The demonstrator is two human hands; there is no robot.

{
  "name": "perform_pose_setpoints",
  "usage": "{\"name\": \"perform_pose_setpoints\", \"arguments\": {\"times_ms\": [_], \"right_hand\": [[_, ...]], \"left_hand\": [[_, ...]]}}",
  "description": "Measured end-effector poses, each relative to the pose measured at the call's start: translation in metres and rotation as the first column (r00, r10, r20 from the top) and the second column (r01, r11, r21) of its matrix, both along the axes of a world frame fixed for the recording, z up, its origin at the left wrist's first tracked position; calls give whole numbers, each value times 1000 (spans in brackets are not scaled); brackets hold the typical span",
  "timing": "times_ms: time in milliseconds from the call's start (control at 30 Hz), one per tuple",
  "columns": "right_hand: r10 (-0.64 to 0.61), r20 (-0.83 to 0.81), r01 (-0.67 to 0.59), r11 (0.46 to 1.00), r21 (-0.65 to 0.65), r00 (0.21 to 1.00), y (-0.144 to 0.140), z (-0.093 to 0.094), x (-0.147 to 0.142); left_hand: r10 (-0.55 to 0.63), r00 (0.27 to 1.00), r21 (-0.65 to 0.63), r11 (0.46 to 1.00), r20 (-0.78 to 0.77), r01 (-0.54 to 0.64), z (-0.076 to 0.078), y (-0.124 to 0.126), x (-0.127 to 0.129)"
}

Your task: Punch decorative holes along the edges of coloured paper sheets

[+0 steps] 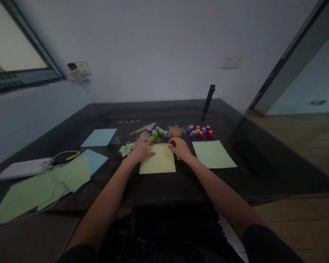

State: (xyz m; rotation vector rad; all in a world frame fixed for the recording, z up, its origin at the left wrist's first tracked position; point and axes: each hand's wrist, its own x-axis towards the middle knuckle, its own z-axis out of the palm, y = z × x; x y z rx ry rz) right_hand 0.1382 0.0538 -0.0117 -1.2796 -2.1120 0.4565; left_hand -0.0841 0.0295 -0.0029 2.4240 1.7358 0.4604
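Observation:
A pale yellow sheet of paper (159, 162) lies on the dark table in front of me, with small dark marks along its edges. My left hand (141, 150) is at the sheet's upper left, its thumb over the paper and its fingers at the edge. At the upper right corner, my right hand (180, 148) pinches the sheet between thumb and fingers. Just beyond both hands sits a group of small purple and green round pieces (161, 132) with eye-like tops. To the right lies a pale green sheet (214, 155) with similar marks around its border.
More round pieces (200, 134), red, purple and green, stand behind the pale green sheet. A black upright stick (207, 103) rises at the back. On the left are blue sheets (99, 137), yellow-green sheets (30, 193) and a white power strip (26, 168) with a cable.

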Motion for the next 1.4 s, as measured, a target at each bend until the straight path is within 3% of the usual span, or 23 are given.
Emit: {"name": "perform_pose_setpoints", "arguments": {"times_ms": [200, 500, 600, 767, 933, 1067, 1233, 1300, 1400], "right_hand": [[5, -226, -35, 991, -130, 974, 4, -3, 2], [-2, -255, -51, 979, -198, 967, 8, -5, 5], [-5, -286, -66, 969, -239, 958, 9, -6, 4], [50, -347, -136, 964, -227, 937, 8, -3, 4], [49, -369, -122, 976, -178, 928, 7, 3, 7], [62, -514, -250, 919, -306, 856, 6, 3, 6], [6, -642, -316, 874, -370, 767, 4, 4, 6], [-28, -679, -320, 867, -382, 734, 4, 6, 7], [-69, -706, -289, 881, -375, 705, 5, 8, 10]], "left_hand": [[19, 1000, 49, 999, 12, -19, -3, 3, 1], [45, 956, -44, 998, 291, -34, 11, 10, -14], [76, 882, -94, 995, 465, -36, 13, 13, -20], [224, 663, -223, 971, 715, -87, 15, 12, -21], [247, 537, -239, 967, 806, -86, 15, 12, -20], [235, 450, -213, 972, 862, -100, 12, 15, -18], [226, 280, -212, 974, 933, -80, 11, 15, -11], [260, 276, -272, 962, 925, 2, 11, 13, -7], [292, 348, -357, 924, 891, 138, 9, 8, -3]]}}
